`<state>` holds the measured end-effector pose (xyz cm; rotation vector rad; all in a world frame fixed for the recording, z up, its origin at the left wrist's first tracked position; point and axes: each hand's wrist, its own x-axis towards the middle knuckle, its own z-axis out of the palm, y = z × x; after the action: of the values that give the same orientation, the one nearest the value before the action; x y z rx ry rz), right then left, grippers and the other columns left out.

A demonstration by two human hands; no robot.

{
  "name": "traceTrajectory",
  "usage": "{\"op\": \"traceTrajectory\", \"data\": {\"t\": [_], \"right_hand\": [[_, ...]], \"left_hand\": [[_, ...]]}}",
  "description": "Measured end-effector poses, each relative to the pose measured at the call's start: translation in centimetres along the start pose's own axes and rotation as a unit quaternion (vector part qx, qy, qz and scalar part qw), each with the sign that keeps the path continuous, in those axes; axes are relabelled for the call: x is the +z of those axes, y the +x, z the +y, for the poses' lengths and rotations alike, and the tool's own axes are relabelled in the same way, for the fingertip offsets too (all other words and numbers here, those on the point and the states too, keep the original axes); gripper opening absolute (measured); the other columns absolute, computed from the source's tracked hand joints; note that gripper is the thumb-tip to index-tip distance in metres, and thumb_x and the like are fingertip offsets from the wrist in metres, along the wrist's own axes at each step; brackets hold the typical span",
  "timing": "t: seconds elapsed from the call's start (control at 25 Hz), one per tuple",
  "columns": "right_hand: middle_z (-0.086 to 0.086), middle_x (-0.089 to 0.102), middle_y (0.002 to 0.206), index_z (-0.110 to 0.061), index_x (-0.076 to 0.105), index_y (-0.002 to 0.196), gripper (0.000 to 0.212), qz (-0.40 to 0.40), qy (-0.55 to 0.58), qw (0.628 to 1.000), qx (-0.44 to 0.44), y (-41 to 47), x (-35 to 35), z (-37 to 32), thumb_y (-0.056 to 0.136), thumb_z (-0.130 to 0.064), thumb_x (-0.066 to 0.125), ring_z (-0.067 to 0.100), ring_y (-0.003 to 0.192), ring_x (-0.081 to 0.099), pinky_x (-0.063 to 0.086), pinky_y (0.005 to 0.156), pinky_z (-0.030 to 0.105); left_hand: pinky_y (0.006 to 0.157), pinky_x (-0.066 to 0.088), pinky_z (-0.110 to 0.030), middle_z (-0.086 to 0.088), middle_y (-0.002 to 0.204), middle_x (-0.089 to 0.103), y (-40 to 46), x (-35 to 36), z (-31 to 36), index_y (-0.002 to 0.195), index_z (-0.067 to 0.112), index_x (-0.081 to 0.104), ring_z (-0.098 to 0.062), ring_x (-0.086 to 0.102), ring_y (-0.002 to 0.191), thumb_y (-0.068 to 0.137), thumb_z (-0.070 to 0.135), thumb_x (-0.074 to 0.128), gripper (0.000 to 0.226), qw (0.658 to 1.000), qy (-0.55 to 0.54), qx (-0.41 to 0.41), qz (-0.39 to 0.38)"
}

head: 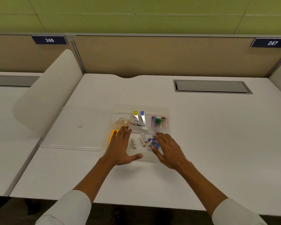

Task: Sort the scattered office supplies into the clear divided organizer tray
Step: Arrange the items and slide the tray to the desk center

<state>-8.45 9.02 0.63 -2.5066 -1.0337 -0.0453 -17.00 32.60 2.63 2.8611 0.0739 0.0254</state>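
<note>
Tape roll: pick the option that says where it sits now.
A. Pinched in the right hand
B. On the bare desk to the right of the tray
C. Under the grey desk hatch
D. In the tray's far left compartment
D: the tape roll lies inside the organizer tray at its far left, just beyond the fingertips of the open left hand.

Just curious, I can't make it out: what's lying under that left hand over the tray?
An orange pad pokes out beside the left hand, in the clear organizer tray. How far the pad runs beneath the hand, and whether anything else lies there, is covered.
</note>
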Motion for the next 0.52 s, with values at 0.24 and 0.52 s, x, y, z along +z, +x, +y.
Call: {"op": "traceTrajectory", "data": {"t": [0.24,0.52], "right_hand": [[0.004,0.045,0.150,-0.019,0.046,0.139,0.056,0.042,-0.013,0.998,0.036,0.3,2.0,-5.6,0.098,-0.056,0.037,0.022,0.138,0.041,0.034,0.112,0.039],[0.009,0.046,0.149,-0.013,0.052,0.136,0.050,0.046,0.035,0.998,-0.037,6.4,5.4,-15.3,0.098,-0.045,0.049,0.028,0.135,0.044,0.039,0.110,0.041]], "left_hand": [[0.122,0.011,-0.048,-0.008,0.161,0.018,-1.6,-1.5,-5.4,0.150,0.013,0.024,-0.024,0.010,0.150,0.072,0.086,0.039,0.109,0.998,-0.031,0.018,0.057],[0.117,0.024,-0.048,-0.014,0.155,0.032,-5.3,-4.0,-13.3,0.142,0.006,0.039,-0.028,0.024,0.146,0.073,0.083,0.041,0.104,0.992,-0.038,-0.061,0.099]]}}
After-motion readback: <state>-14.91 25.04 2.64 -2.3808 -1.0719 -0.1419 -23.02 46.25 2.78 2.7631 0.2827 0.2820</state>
